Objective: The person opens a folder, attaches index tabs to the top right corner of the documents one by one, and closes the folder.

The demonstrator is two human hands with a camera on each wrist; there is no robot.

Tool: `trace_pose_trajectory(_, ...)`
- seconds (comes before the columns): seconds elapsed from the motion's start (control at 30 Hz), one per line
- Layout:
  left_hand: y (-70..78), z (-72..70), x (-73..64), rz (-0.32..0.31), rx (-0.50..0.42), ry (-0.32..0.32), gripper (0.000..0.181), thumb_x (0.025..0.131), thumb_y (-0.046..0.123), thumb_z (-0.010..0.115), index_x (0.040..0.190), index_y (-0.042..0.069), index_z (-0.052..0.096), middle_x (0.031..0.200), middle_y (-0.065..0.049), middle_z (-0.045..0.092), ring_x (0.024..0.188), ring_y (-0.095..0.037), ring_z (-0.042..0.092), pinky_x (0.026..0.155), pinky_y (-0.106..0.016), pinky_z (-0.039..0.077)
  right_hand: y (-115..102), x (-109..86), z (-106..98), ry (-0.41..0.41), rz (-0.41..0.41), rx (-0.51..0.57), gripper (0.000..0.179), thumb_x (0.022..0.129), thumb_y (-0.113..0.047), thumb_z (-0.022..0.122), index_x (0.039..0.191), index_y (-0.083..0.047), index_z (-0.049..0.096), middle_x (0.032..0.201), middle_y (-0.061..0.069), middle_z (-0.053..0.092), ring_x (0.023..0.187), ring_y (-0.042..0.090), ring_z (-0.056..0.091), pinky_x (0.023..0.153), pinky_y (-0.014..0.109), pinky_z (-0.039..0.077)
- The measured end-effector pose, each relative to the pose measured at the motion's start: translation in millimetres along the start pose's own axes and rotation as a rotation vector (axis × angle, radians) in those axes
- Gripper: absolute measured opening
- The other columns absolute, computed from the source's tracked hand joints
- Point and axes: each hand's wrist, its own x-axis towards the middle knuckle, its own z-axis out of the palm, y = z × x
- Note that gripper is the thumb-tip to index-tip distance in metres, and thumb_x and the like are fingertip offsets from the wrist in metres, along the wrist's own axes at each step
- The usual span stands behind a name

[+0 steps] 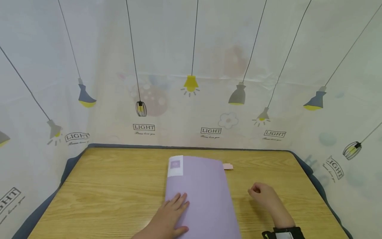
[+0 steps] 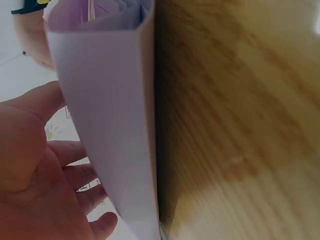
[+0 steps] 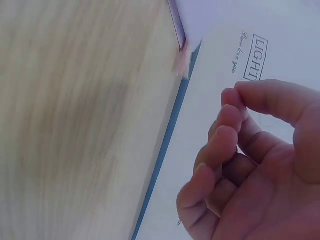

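A closed light-purple folder (image 1: 206, 192) lies upright-facing on the table, with a white label (image 1: 175, 166) at its top left corner. My left hand (image 1: 170, 214) rests on the folder's left side with fingers spread. In the left wrist view, the folder's thick spine (image 2: 102, 105) shows, with layered sheets (image 2: 117, 17) inside its end. A small pink tab (image 1: 228, 166) sticks out past the folder's upper right edge. Right of the folder, my right hand (image 1: 267, 197) hovers above the table, its fingers curled and thumb meeting the index fingertip. Nothing shows between them.
The wood-grain table (image 1: 119, 179) has a dark blue-grey edge (image 1: 191, 147). A pale curtain (image 1: 179, 49) printed with hanging lamps and LIGHT labels surrounds its back and sides. A black strap (image 1: 283, 233) is on the right wrist.
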Motion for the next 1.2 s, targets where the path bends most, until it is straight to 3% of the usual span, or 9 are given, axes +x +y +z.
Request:
trace_pose_trajectory(0.3,3.2,6.8,3.9,-0.027,0.081,-0.096,0.073,0.081,0.057,0.062,0.137,0.011,0.049,0.147,-0.010,0.041,0.136,-0.029,0.038,0.100,-0.053,0.039,-5,-3.7,9,-0.010,0.022,-0.029,0.013,0.089,-0.019,0.060,0.084,-0.007,0.061,0.077,0.002,0.056,0.071,0.016,0.048,0.061,0.030,0.039)
trace_pose_trajectory(0.8,7.6,9.9,6.1,-0.042,0.170,-0.115,0.072,0.078,0.057,0.065,0.134,0.013,0.053,0.144,-0.007,0.046,0.133,-0.026,0.042,0.099,-0.049,0.041,-9,-9.5,13,-0.026,-0.004,-0.041,0.012,0.090,-0.019,0.060,0.084,-0.008,0.060,0.076,0.000,0.056,0.069,0.015,0.047,0.060,0.029,0.039)
trace_pose_trajectory(1.0,4.9,6.5,4.6,-0.042,0.111,-0.093,0.072,0.079,0.056,0.064,0.135,0.013,0.053,0.145,-0.007,0.044,0.134,-0.027,0.040,0.100,-0.050,0.041,-12,-11.0,14,-0.016,-0.020,-0.019,0.012,0.090,-0.018,0.060,0.083,-0.008,0.060,0.074,-0.001,0.054,0.068,0.014,0.045,0.059,0.029,0.038)
trace_pose_trajectory(1.2,4.2,-0.6,1.4,-0.006,0.048,0.001,0.071,0.076,0.050,0.070,0.131,0.008,0.055,0.143,-0.011,0.046,0.131,-0.031,0.043,0.097,-0.050,0.043,-18,-17.4,10,-0.007,-0.013,0.033,0.014,0.091,-0.022,0.061,0.084,-0.010,0.060,0.072,-0.001,0.053,0.067,0.014,0.045,0.057,0.027,0.037)
